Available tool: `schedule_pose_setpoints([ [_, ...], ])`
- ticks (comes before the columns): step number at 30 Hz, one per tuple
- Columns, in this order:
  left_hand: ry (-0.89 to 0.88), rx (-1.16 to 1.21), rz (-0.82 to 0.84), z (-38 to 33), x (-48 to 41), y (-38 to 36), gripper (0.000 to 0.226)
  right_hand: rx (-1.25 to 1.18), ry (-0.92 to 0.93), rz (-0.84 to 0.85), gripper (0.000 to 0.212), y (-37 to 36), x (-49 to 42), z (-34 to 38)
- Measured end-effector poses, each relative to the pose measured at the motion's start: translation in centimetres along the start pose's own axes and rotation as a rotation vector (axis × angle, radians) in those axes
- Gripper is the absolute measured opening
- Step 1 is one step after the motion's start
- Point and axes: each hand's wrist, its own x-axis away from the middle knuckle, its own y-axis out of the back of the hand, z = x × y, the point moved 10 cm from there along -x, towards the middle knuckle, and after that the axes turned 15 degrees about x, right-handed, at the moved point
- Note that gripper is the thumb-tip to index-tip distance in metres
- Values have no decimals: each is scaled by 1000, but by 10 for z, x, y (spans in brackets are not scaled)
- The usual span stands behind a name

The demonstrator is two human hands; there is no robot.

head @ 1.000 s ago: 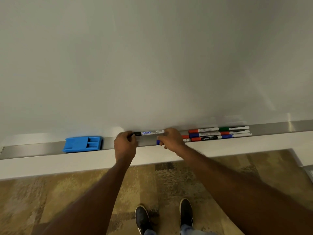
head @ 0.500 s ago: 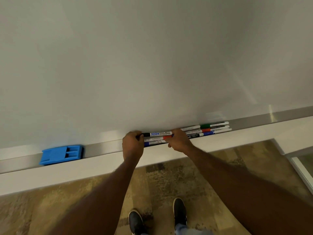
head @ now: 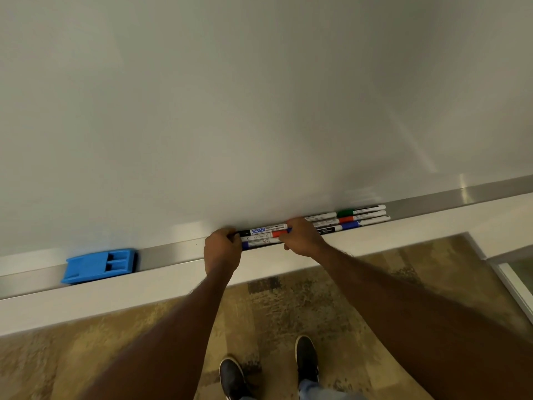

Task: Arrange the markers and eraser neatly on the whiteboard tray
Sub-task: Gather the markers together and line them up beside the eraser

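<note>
A long metal tray (head: 173, 252) is seen under a big whiteboard (head: 259, 96). Markers lie in the tray, side by side and end to end, all pointing along it. The left hand (head: 222, 249) is curled at the left end of the bunch, with its fingers closed on the black end of the black marker (head: 261, 230), which lies at the back by the board. The right hand (head: 302, 236) is bent down over the middle of the bunch. Its fingers are pressed together on the markers, but which one is gripped cannot be told.

Between the hands, a red-capped marker (head: 265, 235) and a blue marker (head: 259, 242) are packed close in front of the black one. To the right, a green marker (head: 360, 211) and more red and blue ones are lined up, touching.

A blue eraser (head: 99, 265) is lying flat in the tray, well apart from the markers, off to the left. Two dark shoes (head: 307, 359) are seen on the brown carpet (head: 274, 307) below.
</note>
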Motion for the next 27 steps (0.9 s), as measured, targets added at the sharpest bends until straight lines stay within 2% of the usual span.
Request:
schedule_pose_setpoints([
  [6, 19, -2, 5, 1, 1, 3, 16, 34, 18, -18, 25, 5, 1, -5],
  [18, 28, 47, -15, 9, 5, 11, 15, 50, -50, -213, 12, 17, 17, -28],
  [23, 3, 73, -11, 15, 4, 27, 13, 130, 25, -240, 8, 8, 23, -1],
  [27, -14, 88, -29, 25, 5, 50, 13, 210, 163, -182, 13, -21, 31, 42],
])
